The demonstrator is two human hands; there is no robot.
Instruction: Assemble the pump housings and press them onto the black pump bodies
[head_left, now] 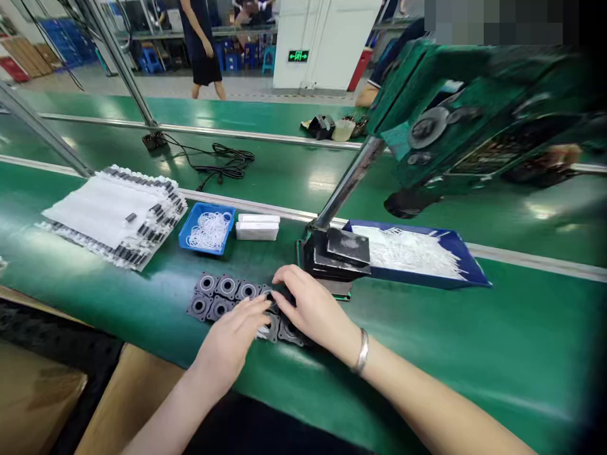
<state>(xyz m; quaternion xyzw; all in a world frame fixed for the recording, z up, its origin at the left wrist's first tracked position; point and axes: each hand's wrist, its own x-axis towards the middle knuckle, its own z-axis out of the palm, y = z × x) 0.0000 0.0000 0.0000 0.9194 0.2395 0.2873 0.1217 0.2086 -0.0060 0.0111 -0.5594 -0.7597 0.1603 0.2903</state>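
Two rows of dark square parts (227, 287) with round centre holes and light rings lie on the green bench. My left hand (230, 341) rests over the near row, fingers stretched out, fingertips touching the parts near the middle. Something white shows below those fingers; I cannot make out what it is. From the right, my right hand (315, 309), a silver bangle at its wrist, reaches over the same parts. Its thumb and index finger are curved and apart, beside my left fingertips. No held thing shows in either hand, and the parts below them are partly hidden.
A blue tray (183, 241) of white rings stands behind the parts, beside white blocks (257, 229). A green press (417, 133) stands at right, near a blue tray (427, 278) of thin white pieces. Stacked white sheets (104, 205) lie left; a cable (227, 164) lies behind.
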